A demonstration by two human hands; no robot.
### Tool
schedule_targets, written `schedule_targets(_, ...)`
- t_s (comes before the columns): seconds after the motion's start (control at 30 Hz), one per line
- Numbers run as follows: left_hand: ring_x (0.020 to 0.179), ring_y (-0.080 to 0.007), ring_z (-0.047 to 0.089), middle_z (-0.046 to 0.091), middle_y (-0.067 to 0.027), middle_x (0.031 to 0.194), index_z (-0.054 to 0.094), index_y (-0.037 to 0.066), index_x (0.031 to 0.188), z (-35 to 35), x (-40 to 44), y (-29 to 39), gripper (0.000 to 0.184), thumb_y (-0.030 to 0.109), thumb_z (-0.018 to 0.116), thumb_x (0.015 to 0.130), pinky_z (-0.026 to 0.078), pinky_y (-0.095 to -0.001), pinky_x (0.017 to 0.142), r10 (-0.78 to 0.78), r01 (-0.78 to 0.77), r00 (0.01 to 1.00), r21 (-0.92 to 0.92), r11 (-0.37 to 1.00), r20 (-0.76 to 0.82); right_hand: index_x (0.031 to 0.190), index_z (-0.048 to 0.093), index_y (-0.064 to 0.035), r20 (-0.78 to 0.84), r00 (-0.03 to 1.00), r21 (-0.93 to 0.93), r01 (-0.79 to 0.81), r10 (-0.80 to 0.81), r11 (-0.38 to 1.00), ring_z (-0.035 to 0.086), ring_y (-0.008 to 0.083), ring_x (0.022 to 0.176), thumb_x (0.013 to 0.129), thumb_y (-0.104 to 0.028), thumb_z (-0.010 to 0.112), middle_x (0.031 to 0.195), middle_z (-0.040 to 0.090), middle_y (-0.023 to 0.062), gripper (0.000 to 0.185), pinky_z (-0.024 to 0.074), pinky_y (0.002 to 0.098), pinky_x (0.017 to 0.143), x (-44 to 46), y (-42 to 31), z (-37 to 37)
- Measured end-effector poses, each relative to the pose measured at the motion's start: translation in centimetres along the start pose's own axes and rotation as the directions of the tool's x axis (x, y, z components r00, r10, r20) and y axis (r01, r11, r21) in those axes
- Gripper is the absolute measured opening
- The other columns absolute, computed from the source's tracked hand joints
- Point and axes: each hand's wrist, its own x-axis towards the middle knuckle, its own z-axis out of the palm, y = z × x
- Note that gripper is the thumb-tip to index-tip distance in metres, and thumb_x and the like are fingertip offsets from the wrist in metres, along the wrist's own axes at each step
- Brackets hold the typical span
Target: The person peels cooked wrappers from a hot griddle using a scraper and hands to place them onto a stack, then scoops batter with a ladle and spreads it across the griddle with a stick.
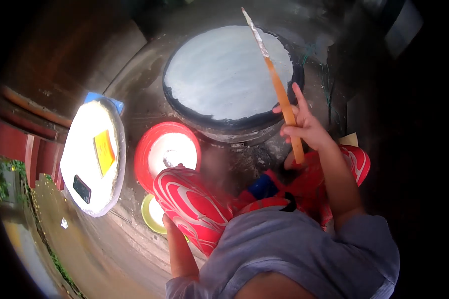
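A round dark griddle [184, 110] lies ahead, its top covered by a thin white layer [229, 72]. My right hand [304, 122] grips a long flat wooden stick [280, 92], held up over the griddle's right edge; the stick's far end is coated in white. Its index finger points outward. My left hand [170, 222] is low beside my left knee, near a yellow-green bowl [147, 214]; its fingers are mostly hidden behind the knee. Between the griddle and that knee stands a red basin [143, 152] with white contents.
At the left, a round white-topped stand [90, 149] holds a yellow packet [104, 152] and a dark phone [82, 189]. A blue object [115, 103] shows behind it. Green strands [327, 84] hang right of the griddle. My red-patterned knees [192, 202] are close.
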Motion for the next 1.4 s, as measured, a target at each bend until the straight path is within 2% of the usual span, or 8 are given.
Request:
schedule_targets(0.2,0.074,-0.0197,0.060,0.061,-0.0109,0.077,0.063,-0.001,0.088,-2.4,0.3,-2.8,0.023,0.018,0.056,0.080,0.049,-0.0303,0.071,0.537,-0.386,0.842,0.636,0.668,-0.053,0.133,0.040,-0.0095,0.134,0.925,-0.542,-0.232,0.356,0.808,0.048,0.0050,0.059,0.082,0.002,0.054,0.082,0.056,0.0006,0.054,0.0423,0.0194,0.051,0.1,4.7,1.0)
schedule_targets(0.33,0.117,-0.0290,0.041,0.048,-0.0141,0.119,0.052,0.008,0.119,1.2,-6.9,-0.9,0.045,0.029,0.055,0.080,0.038,-0.0475,0.088,0.571,0.166,0.813,0.985,-0.042,-0.113,0.126,0.048,-0.0052,0.518,0.814,-0.746,0.281,0.261,0.604,0.057,0.0111,0.074,0.081,0.002,0.056,0.097,0.061,0.0049,0.047,0.0464,0.0220,0.070,3.0,1.9,5.7)
schedule_targets(0.67,0.074,-0.0384,0.060,0.055,-0.0193,0.103,0.052,0.002,0.107,-4.6,-3.0,-4.7,0.032,0.021,0.050,0.082,0.049,-0.0405,0.069,0.478,0.146,0.852,0.974,0.174,-0.213,0.106,0.062,-0.0093,0.788,0.235,-0.295,0.955,0.569,0.015,0.062,0.0292,0.082,0.074,-0.015,0.057,0.088,0.065,0.0130,0.032,0.0486,0.0389,0.072,0.7,5.1,30.9)
schedule_targets(0.77,0.043,-0.0112,0.041,0.048,-0.0043,0.059,0.055,-0.003,0.090,-4.6,-5.5,-2.5,0.022,0.016,0.045,0.087,0.035,-0.0266,0.037,0.094,0.084,0.933,0.465,0.881,-0.347,0.092,0.066,-0.0059,0.634,0.216,-0.187,0.974,0.742,-0.124,0.064,0.0260,0.082,0.074,-0.012,0.057,0.087,0.066,0.0108,0.022,0.0503,0.0373,0.069,-2.5,11.7,36.5)
schedule_targets(1.1,0.039,-0.0073,0.036,0.043,0.0013,0.051,0.057,0.000,0.084,-6.0,-4.8,-7.9,0.029,0.025,0.045,0.093,0.031,-0.0243,0.035,0.460,-0.285,0.869,0.577,0.765,-0.181,0.100,0.067,-0.0113,0.475,0.249,-0.498,0.867,0.844,0.025,0.063,0.0274,0.088,0.076,-0.015,0.058,0.094,0.065,0.0126,0.026,0.0491,0.0363,0.077,-1.9,24.2,39.1)
schedule_targets(1.17,0.076,-0.0429,0.058,0.059,-0.0289,0.078,0.061,-0.007,0.082,-6.9,-2.6,-6.5,0.028,0.017,0.047,0.085,0.045,-0.0438,0.067,0.373,-0.112,0.855,0.574,0.811,-0.360,0.100,0.067,-0.0122,0.475,0.254,-0.513,0.858,0.843,0.031,0.062,0.0278,0.089,0.075,-0.014,0.057,0.096,0.064,0.0127,0.027,0.0488,0.0363,0.077,-1.5,24.3,38.7)
schedule_targets(1.3,0.075,-0.0421,0.059,0.060,-0.0280,0.076,0.062,-0.007,0.081,-8.9,-0.7,-4.1,0.029,0.018,0.047,0.085,0.045,-0.0443,0.065,0.298,0.026,0.851,0.601,0.799,-0.433,0.102,0.067,-0.0165,0.500,0.251,-0.506,0.862,0.829,0.044,0.061,0.0293,0.092,0.075,-0.011,0.056,0.099,0.064,0.0137,0.029,0.0477,0.0364,0.081,-0.1,24.4,38.2)
schedule_targets(1.4,0.038,-0.0119,0.041,0.047,-0.0014,0.052,0.059,-0.002,0.082,-7.1,-3.5,-2.1,0.029,0.022,0.045,0.091,0.033,-0.0275,0.034,0.106,0.077,0.886,0.370,0.926,-0.452,0.100,0.067,-0.0181,0.595,0.216,-0.469,0.876,0.774,0.116,0.061,0.0290,0.092,0.078,-0.013,0.054,0.102,0.062,0.0139,0.026,0.0476,0.0372,0.082,-0.2,25.6,37.1)
